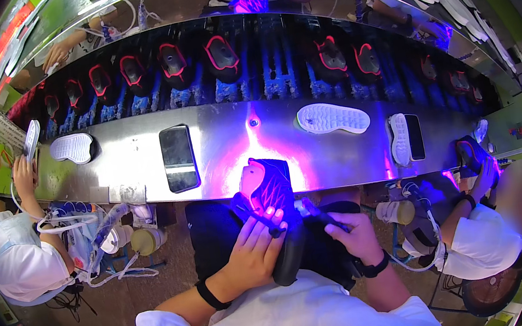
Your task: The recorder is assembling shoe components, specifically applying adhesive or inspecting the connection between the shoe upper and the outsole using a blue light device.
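Note:
A dark shoe upper (277, 184), lit pink and violet on its left side, is held over my lap at the bench's front edge. My left hand (256, 250) is closed on its near left side, with a dark strip across the fingers. A smooth black rounded part (289, 260) extends from the upper toward me. In my right hand (357, 237) is a slim dark-handled tool, its pale tip (304, 207) close to the upper's right side. The tip's kind and whether it touches are lost in blue glare.
The metal bench (133, 157) carries white soles (333, 119) and a black phone (179, 158). Behind it, dark shoe uppers (221, 54) with red-edged openings stand on a rack. Co-workers sit at left (21, 263) and right (483, 225), near hoses and pots (147, 241).

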Demonstrator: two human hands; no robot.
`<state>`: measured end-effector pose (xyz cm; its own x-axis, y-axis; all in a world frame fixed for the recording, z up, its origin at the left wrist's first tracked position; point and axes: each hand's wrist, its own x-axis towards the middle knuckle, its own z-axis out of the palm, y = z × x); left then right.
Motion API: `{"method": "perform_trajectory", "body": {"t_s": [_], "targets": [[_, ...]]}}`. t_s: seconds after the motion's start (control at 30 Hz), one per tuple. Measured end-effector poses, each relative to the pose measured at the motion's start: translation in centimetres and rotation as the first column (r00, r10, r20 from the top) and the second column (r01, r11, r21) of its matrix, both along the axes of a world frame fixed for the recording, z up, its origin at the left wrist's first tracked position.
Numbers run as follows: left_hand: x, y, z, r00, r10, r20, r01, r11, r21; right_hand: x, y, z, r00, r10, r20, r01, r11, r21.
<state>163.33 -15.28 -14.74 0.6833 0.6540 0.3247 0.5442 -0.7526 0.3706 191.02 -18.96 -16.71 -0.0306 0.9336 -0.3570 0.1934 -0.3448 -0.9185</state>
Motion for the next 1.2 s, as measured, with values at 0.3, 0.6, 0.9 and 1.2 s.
{"method": "perform_trajectory", "body": {"t_s": [0.3,0.6,0.9,1.2], "targets": [[3.6,-0.2,1.5,1.000,-0.014,0.016,0.014,1.000,-0.025,2.7,-2.0,0.6,0.999,-0.050,0.002,0.050,0.999,-0.020],[5.7,-0.5,2.0,0.998,0.065,-0.020,-0.065,0.998,-0.018,3.6,-3.7,0.2,0.991,-0.081,-0.109,0.079,0.997,-0.016],[8.0,-0.1,2.8,0.989,0.146,0.017,-0.146,0.989,-0.012,4.6,-4.1,1.2,0.993,-0.092,-0.072,0.096,0.994,0.053],[9.6,0.6,3.4,0.988,0.154,-0.023,-0.154,0.988,-0.011,4.7,-5.5,1.3,0.953,-0.190,-0.237,0.187,0.982,-0.034]]}}
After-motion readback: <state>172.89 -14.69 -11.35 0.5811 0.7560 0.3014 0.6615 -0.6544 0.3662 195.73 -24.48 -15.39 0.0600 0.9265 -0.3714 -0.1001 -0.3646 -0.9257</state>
